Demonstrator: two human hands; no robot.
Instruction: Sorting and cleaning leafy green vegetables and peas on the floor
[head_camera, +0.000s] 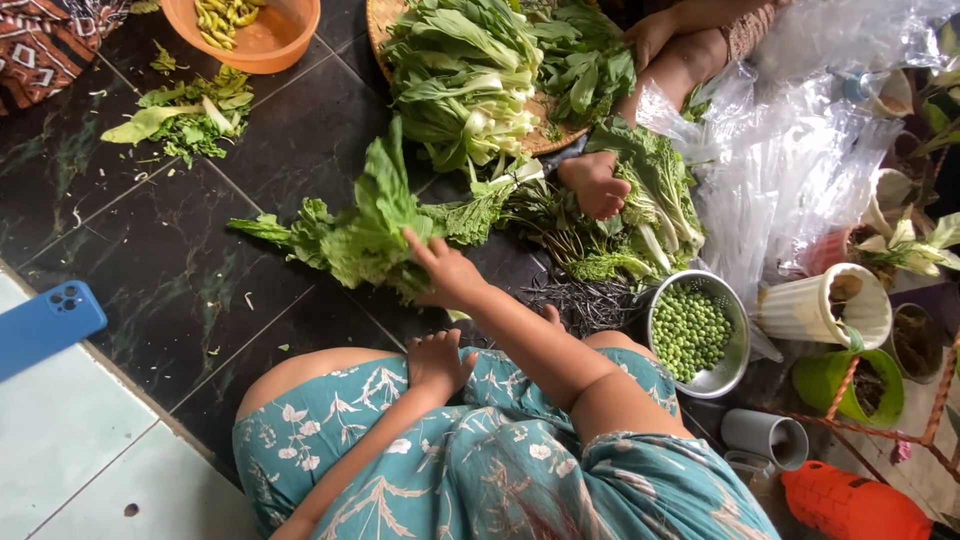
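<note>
Green leafy bunch (365, 235) lies on the dark tiled floor (150, 260), right hand (447, 275) closed on its stems. Left hand (437, 362) empty, resting on the knee. Sorted greens fill the woven tray (545, 135); unsorted pile (620, 235) remains.
</note>
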